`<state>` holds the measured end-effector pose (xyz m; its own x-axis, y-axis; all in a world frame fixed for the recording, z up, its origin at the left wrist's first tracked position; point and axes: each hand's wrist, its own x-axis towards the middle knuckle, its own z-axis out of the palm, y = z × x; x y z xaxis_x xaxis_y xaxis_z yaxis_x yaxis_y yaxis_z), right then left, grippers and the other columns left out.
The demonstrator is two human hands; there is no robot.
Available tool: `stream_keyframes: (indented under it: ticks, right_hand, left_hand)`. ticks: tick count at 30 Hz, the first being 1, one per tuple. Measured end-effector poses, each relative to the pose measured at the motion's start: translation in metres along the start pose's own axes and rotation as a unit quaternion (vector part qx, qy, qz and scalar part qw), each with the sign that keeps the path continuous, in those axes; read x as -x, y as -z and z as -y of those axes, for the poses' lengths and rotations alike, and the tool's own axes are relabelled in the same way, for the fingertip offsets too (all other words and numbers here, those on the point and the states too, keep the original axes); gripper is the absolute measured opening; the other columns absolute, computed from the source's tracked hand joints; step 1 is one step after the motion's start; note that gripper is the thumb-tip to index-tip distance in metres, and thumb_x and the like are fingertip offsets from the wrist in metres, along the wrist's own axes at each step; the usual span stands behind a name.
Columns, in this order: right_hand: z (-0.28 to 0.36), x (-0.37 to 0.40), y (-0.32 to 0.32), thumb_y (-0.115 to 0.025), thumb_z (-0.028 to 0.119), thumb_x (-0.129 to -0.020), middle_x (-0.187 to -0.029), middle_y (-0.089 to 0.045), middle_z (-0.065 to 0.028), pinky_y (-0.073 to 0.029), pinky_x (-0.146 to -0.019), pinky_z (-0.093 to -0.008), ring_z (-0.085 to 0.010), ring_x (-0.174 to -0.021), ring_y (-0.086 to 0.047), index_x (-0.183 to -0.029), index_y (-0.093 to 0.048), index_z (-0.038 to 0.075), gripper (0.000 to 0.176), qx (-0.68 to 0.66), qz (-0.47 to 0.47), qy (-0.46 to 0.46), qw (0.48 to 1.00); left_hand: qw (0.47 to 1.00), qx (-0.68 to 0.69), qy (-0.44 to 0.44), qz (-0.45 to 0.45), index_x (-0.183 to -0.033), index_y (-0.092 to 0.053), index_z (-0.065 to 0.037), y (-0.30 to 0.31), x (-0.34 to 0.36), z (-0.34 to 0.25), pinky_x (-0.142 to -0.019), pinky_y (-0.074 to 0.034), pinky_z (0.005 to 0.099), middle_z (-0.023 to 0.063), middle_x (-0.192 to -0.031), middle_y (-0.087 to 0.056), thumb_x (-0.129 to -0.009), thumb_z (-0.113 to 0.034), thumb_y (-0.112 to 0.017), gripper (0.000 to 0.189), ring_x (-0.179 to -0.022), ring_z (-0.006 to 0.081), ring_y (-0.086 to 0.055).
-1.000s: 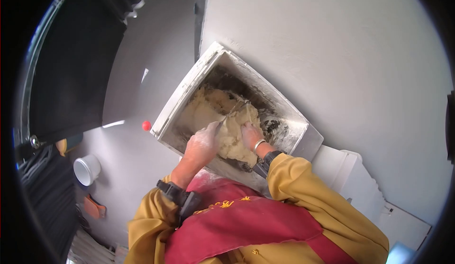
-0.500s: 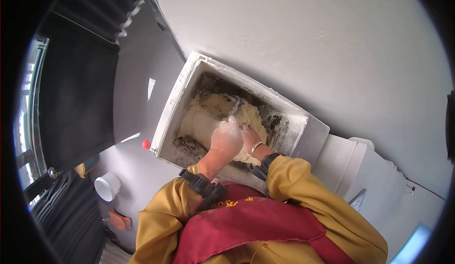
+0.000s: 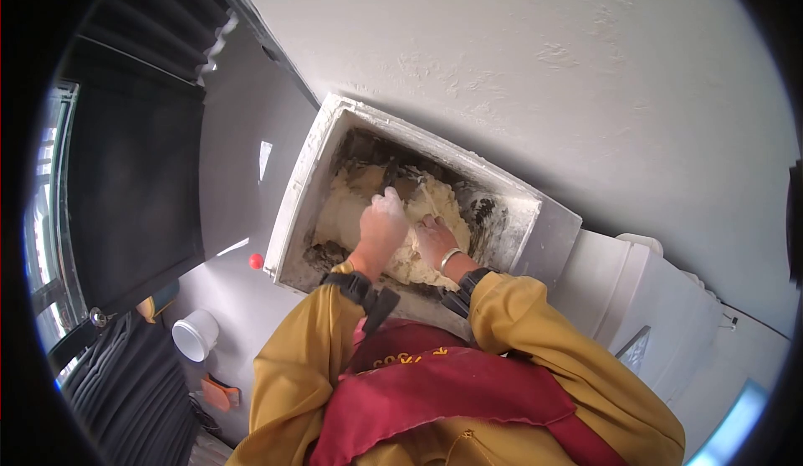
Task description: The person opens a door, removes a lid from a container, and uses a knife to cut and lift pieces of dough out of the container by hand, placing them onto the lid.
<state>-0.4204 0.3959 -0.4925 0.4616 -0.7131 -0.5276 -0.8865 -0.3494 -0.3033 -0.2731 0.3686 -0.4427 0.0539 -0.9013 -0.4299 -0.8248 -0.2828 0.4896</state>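
Note:
Pale dough (image 3: 339, 219) lies in a deep white bin (image 3: 293, 198) with floury, dark-streaked inner walls. My left hand (image 3: 382, 223), dusted with flour, is closed around the end of a dark, flat tool (image 3: 390, 173) above the dough. To its right, my right hand (image 3: 436, 244), with a bracelet at the wrist, presses its partly curled fingers against the dough. What lies under these fingers is hard to make out. The two hands are close together but apart.
A wall (image 3: 585, 89) runs behind the bin. White containers (image 3: 615, 290) stand to the right. At the lower left are a white bucket (image 3: 195, 335), an orange item (image 3: 221, 392) and dark curtain-like fabric (image 3: 125, 382). A red ball (image 3: 256, 261) sits by the bin's left corner.
My left hand has moved left and slightly up with the tool, away from my right hand. My right hand has shifted slightly left on the dough.

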Motion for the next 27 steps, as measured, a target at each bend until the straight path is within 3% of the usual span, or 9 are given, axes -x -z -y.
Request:
stream_keyframes:
  ticks: [4, 9, 12, 18, 21, 24, 25, 27]
  right_hand:
    - [-0.005, -0.003, -0.005, -0.052, 0.006, -0.076, -0.108, -0.053, -0.0165, -0.041, -0.087, -0.0355, -0.0315, -0.099, -0.049, -0.098, -0.060, 0.002, 0.023, -0.007, -0.027, 0.016, 0.999]
    - [-0.001, -0.002, 0.001, -0.051, 0.006, -0.077, -0.108, -0.052, -0.0164, -0.041, -0.088, -0.0356, -0.0317, -0.099, -0.049, -0.100, -0.060, 0.002, 0.026, -0.046, -0.013, -0.002, 0.999]
    - [0.001, -0.001, 0.006, -0.051, 0.005, -0.077, -0.109, -0.052, -0.0158, -0.041, -0.089, -0.0354, -0.0319, -0.100, -0.048, -0.102, -0.060, 0.002, 0.027, -0.040, 0.009, -0.016, 0.999]
    - [-0.001, 0.000, -0.002, -0.051, 0.004, -0.077, -0.111, -0.050, -0.0160, -0.043, -0.089, -0.0375, -0.0326, -0.103, -0.048, -0.105, -0.058, 0.003, 0.029, -0.047, -0.006, -0.028, 0.998]
    - [-0.002, 0.000, -0.002, -0.050, 0.003, -0.076, -0.112, -0.050, -0.0160, -0.043, -0.089, -0.0386, -0.0331, -0.104, -0.047, -0.106, -0.056, 0.004, 0.030, -0.060, -0.008, -0.032, 0.998]
    - [-0.001, 0.001, 0.000, -0.050, 0.003, -0.076, -0.112, -0.049, -0.0155, -0.043, -0.089, -0.0392, -0.0333, -0.105, -0.047, -0.106, -0.055, 0.004, 0.031, -0.067, -0.007, -0.039, 0.997]
    - [0.000, 0.001, 0.002, -0.050, 0.003, -0.076, -0.113, -0.049, -0.0153, -0.043, -0.089, -0.0394, -0.0333, -0.105, -0.046, -0.106, -0.055, 0.004, 0.031, -0.070, -0.006, -0.042, 0.997]
    - [0.001, 0.001, 0.002, -0.051, 0.003, -0.075, -0.113, -0.049, -0.0149, -0.043, -0.089, -0.0397, -0.0333, -0.105, -0.046, -0.105, -0.055, 0.004, 0.031, -0.072, -0.007, -0.045, 0.996]
  left_hand:
    - [1.000, 0.006, -0.010, -0.027, -0.107, -0.050, -0.001, -0.003, -0.013, 0.037, -0.074, -0.050, 0.0455, 0.0237, -0.093, -0.059, -0.083, -0.010, -0.045, 0.027, -0.084, 0.0404, -0.060]
    - [0.998, -0.025, -0.046, -0.036, -0.116, -0.053, -0.013, 0.023, 0.019, 0.061, -0.074, -0.049, 0.0442, 0.0168, -0.097, -0.060, -0.082, -0.012, -0.047, 0.035, -0.085, 0.0375, -0.060]
    - [0.998, -0.042, -0.050, -0.006, -0.116, -0.053, -0.012, 0.032, 0.026, 0.058, -0.075, -0.048, 0.0452, 0.0166, -0.098, -0.061, -0.083, -0.016, -0.047, 0.033, -0.086, 0.0371, -0.060]
    - [0.996, 0.081, -0.024, -0.014, -0.110, -0.057, -0.011, -0.010, 0.017, 0.073, -0.078, -0.045, 0.0472, 0.0152, -0.099, -0.064, -0.084, -0.026, -0.054, 0.031, -0.088, 0.0384, -0.059]
    - [0.991, 0.115, -0.008, -0.070, -0.095, -0.059, 0.001, -0.028, 0.022, 0.079, -0.070, -0.048, 0.0413, 0.0156, -0.082, -0.064, -0.082, -0.021, -0.059, 0.025, -0.079, 0.0316, -0.063]
    - [0.916, 0.317, 0.183, 0.163, -0.088, -0.057, 0.002, -0.002, 0.021, 0.081, -0.055, -0.048, 0.0327, 0.0095, -0.074, -0.061, -0.082, -0.021, -0.061, 0.024, -0.060, 0.0189, -0.061]
    - [0.884, 0.372, 0.204, 0.199, -0.089, -0.056, 0.001, 0.006, 0.023, 0.085, -0.045, -0.042, 0.0263, 0.0056, -0.070, -0.057, -0.082, -0.019, -0.060, 0.022, -0.049, 0.0100, -0.052]
    - [0.892, 0.368, 0.208, 0.161, -0.090, -0.056, 0.002, 0.008, 0.032, 0.087, -0.044, -0.041, 0.0263, 0.0059, -0.071, -0.057, -0.082, -0.019, -0.060, 0.023, -0.049, 0.0094, -0.052]
